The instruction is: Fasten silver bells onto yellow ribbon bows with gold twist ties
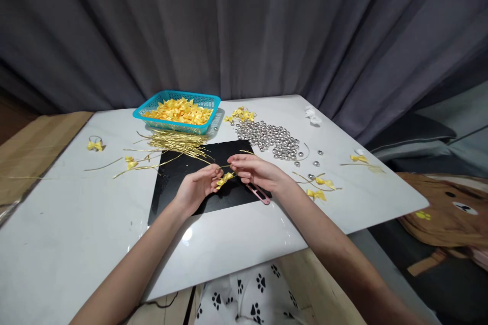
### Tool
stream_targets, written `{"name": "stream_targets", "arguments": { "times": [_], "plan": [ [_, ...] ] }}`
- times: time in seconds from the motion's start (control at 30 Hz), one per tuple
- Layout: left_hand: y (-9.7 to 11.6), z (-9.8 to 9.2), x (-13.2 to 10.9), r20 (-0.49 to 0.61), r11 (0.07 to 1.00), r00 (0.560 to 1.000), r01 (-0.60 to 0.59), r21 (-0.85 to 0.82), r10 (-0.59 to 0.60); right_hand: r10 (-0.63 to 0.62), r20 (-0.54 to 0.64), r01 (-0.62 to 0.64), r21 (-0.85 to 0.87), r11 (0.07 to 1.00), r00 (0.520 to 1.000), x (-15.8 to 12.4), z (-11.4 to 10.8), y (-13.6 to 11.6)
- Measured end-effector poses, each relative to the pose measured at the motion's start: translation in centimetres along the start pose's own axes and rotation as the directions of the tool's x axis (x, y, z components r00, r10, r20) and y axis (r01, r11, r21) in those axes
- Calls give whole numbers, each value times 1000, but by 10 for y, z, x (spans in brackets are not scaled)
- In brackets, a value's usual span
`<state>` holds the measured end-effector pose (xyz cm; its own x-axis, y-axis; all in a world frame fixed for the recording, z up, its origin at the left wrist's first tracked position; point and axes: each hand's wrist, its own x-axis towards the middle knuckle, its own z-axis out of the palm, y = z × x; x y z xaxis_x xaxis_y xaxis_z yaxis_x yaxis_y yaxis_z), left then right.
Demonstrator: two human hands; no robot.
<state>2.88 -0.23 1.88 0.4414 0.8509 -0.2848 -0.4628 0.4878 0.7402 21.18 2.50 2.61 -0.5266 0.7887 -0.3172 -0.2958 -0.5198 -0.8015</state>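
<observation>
My left hand [198,185] and my right hand [256,170] meet above a black mat [179,170] on the white table [95,223]. Between their fingertips they pinch a small yellow ribbon bow [224,179] with a thin gold wire running through it. Both hands are closed on it. A pink tool [259,194] lies on the mat just under my right wrist. A bundle of gold wires [175,142] lies at the mat's far left corner.
A teal basket [173,96] of yellow ribbon pieces stands at the back. A heap of silver beads [272,137] lies behind the mat at right. Finished yellow bows [318,188] lie to the right, others [131,162] to the left. Grey curtain behind.
</observation>
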Motion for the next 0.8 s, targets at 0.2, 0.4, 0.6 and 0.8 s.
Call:
{"name": "stream_targets", "arguments": {
  "times": [0.2, 0.4, 0.6, 0.8],
  "plan": [
    [1, -2, 0, -25, 1000, 1000, -4, 18, 4, 8, 26, -9, 38, 999, 1000, 0, 0, -2],
    [1, 0, 1, -31, 1000, 999, -11, 15, 11, -4, 31, 3, 53, 999, 1000, -1, 0, -3],
    [-11, -6, 6, -83, 934, 983, -128, 332, 165, -33, 17, 31, 99, 995, 999, -1, 2, -4],
    [-23, 0, 8, -3, 886, 985, -153, 438, 171, -53, -67, 64, 165, 984, 996, 0, 3, -5]
  ]
}}
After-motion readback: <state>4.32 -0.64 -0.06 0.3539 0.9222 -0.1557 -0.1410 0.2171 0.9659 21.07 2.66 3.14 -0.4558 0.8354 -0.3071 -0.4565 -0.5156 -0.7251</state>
